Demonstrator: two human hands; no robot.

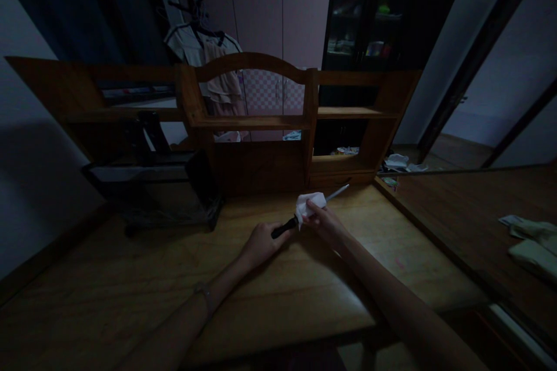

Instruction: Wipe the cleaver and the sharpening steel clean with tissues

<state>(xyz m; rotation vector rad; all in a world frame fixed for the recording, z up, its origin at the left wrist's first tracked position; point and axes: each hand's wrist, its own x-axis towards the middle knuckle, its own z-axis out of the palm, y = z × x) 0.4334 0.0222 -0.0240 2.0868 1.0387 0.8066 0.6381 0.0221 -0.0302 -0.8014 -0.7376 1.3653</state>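
Note:
My left hand point(262, 245) is closed around the black handle of a knife point(284, 227), held at a slant above the wooden desk point(278, 284). The knife's slim, pale blade points up and to the right, and its tip shows beyond a white tissue point(311, 203). With my right hand point(321, 219) I pinch that tissue around the middle of the blade, thumb on top. The tissue hides most of the blade. To the left stands a dark knife holder point(152, 185) with two black handles rising from it.
A wooden shelf unit point(252, 123) runs along the back of the desk. Hung clothes point(221, 69), pale wardrobe doors point(261, 6) and a dark glass cabinet point(365, 29) are behind it. Folded cloth point(537, 243) lies on the brown surface at the right. The room is dim.

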